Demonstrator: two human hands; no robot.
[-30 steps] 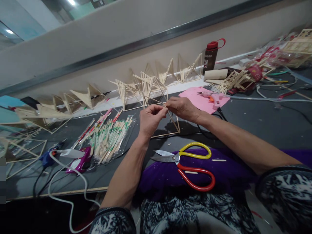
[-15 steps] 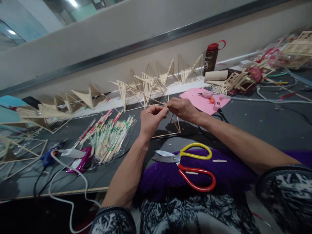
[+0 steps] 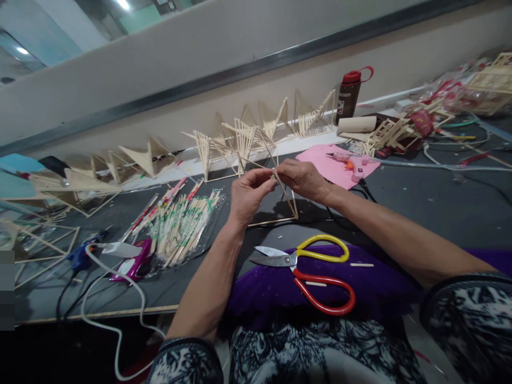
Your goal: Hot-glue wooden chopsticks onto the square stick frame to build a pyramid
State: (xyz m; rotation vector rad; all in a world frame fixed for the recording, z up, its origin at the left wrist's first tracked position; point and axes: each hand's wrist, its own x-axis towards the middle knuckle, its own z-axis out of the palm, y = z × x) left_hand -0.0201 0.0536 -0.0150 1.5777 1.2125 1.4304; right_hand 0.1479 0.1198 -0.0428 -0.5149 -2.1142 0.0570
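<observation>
Left hand (image 3: 248, 194) and right hand (image 3: 303, 180) meet above dark counter (image 3: 420, 202), both grips pinching top joint of thin stick frame (image 3: 285, 197); frame base resting on counter. Scissors (image 3: 308, 266) near, on purple cloth (image 3: 372, 282).

Both forearms come up bare from the bottom and angle in toward each other, so the hands meet in the middle. The left hand (image 3: 248, 193) is curled, thumb and fingertips pinched shut. The right hand (image 3: 304, 180) sits just beside it, knuckles up, fingertips pinched too, nearly touching the left's. Patterned sleeves at the elbows.
</observation>
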